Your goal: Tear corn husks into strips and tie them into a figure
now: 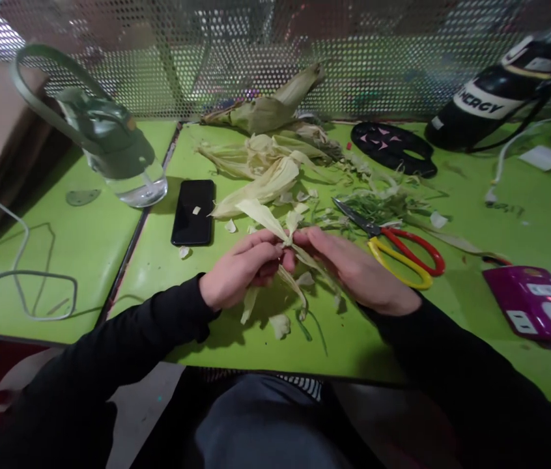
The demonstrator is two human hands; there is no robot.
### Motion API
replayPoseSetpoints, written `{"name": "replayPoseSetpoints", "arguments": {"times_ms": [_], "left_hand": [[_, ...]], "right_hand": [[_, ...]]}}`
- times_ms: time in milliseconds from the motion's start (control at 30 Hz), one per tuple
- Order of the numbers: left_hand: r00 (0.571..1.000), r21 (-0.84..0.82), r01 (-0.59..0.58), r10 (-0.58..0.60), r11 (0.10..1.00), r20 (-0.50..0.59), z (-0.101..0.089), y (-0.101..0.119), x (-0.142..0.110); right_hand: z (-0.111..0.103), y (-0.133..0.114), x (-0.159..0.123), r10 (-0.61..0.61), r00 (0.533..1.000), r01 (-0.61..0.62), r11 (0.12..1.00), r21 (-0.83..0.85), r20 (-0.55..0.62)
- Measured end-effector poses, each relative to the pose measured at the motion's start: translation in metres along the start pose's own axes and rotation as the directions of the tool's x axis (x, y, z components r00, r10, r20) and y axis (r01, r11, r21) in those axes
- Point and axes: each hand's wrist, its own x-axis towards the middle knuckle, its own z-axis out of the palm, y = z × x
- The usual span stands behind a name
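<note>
A pale corn husk strip (287, 241), tied in a knot with its ends sticking out, is held above the green table. My left hand (243, 266) is closed, its thumb and fingers pinching the husk on the left of the knot. From the other side my right hand (353, 267) reaches in with straight fingers, the tips touching or very close to the knot. One husk tail hangs along its palm. Red-and-yellow-handled scissors (387, 242) lie open just beyond my right hand. Larger dried corn husks (260, 185) are heaped behind the knot, beside green shredded scraps (378, 205).
A black phone (194, 213) and a green-topped water bottle (119, 143) stand to the left, with a cable (24, 270). On the right are a black bottle (493, 98), a black palette-shaped pad (393, 148) and a purple device (536, 303). A perforated metal screen (178, 65) closes the back.
</note>
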Motion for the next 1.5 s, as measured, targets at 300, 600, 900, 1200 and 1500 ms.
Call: {"name": "replayPoseSetpoints", "arguments": {"times_ms": [300, 600, 900, 1200, 1500], "left_hand": [[0.975, 0.271, -0.203, 0.218, 0.941, -0.029, -0.003, 0.007, -0.001], [0.915, 0.636, -0.334, 0.402, 0.695, 0.041, -0.01, -0.004, 0.002], [0.911, 0.676, -0.338, 0.407, 0.655, 0.062, -0.007, -0.002, -0.001], [0.908, 0.604, -0.31, 0.418, 0.735, -0.043, -0.015, -0.015, 0.009], [0.967, 0.628, -0.167, 0.25, 0.76, -0.045, -0.009, -0.007, 0.008]], "right_hand": [[-0.005, -0.004, -0.003, -0.227, 0.972, 0.196, 0.923, -0.331, -0.057], [0.003, -0.013, -0.015, -0.256, 0.961, 0.191, 0.886, -0.421, -0.103], [0.003, -0.016, -0.015, -0.314, 0.942, 0.229, 0.863, -0.451, -0.122], [0.011, -0.009, -0.012, -0.277, 0.941, 0.16, 0.87, -0.466, -0.194], [0.017, -0.001, -0.011, -0.456, 0.872, 0.249, 0.727, -0.64, -0.178]]}}
